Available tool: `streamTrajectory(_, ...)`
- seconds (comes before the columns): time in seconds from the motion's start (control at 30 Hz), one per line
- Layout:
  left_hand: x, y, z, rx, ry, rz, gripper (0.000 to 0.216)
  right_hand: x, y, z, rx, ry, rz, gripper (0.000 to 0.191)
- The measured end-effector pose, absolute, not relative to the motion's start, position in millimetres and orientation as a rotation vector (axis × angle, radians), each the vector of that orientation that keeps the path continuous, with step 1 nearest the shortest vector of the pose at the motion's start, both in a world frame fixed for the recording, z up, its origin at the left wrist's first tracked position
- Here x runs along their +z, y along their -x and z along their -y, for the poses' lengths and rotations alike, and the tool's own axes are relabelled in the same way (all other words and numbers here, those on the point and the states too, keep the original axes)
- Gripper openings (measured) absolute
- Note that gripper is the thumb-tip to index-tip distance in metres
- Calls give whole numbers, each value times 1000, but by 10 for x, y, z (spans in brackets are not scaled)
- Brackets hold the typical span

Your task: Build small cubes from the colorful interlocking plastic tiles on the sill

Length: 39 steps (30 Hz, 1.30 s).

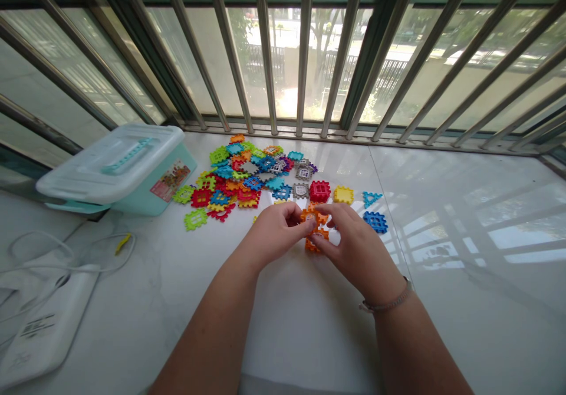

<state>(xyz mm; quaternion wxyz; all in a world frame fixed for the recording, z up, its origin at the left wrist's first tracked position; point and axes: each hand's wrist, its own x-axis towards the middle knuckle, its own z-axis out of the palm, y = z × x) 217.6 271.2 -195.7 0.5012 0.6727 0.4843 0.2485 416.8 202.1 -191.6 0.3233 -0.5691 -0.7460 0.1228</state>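
Observation:
Both hands meet over a small group of orange interlocking building tiles [315,243] on the white surface. My left hand [279,230] pinches an orange tile between thumb and forefinger from the left. From the right, my right hand [349,239] grips the orange tiles, thumb low and fingers at the top. The fingers partly cover the tiles, so how they join is hard to see. Just beyond the hands sit a red block [319,191] and a yellow tile [344,194]. To the right lie a blue triangle [372,198] and a blue window tile [375,222].
A heap of mixed coloured tiles [241,174] spreads to the left. A lidded turquoise box [145,188] stands at far left. White cables [101,269] and a white power-bank-like device [48,318] lie at lower left. Metal bars [304,59] line the window behind.

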Motion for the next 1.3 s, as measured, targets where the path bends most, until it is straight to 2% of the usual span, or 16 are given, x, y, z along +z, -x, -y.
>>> streamTrajectory(0.6,-1892,-2178,-2700,513,-1644,-1108,39,-1937,-4145,-2005,271,1500,1981,53)
streamTrajectory(0.8,-1879,-2176,-2699,501,-1658,-1141,35,-1945,-4146,-2008,255,1484,1996,45)
streamTrajectory(1.3,-1887,-2172,-2699,517,-1649,-1134,28,-1911,-4147,-2010,317,1514,2008,46)
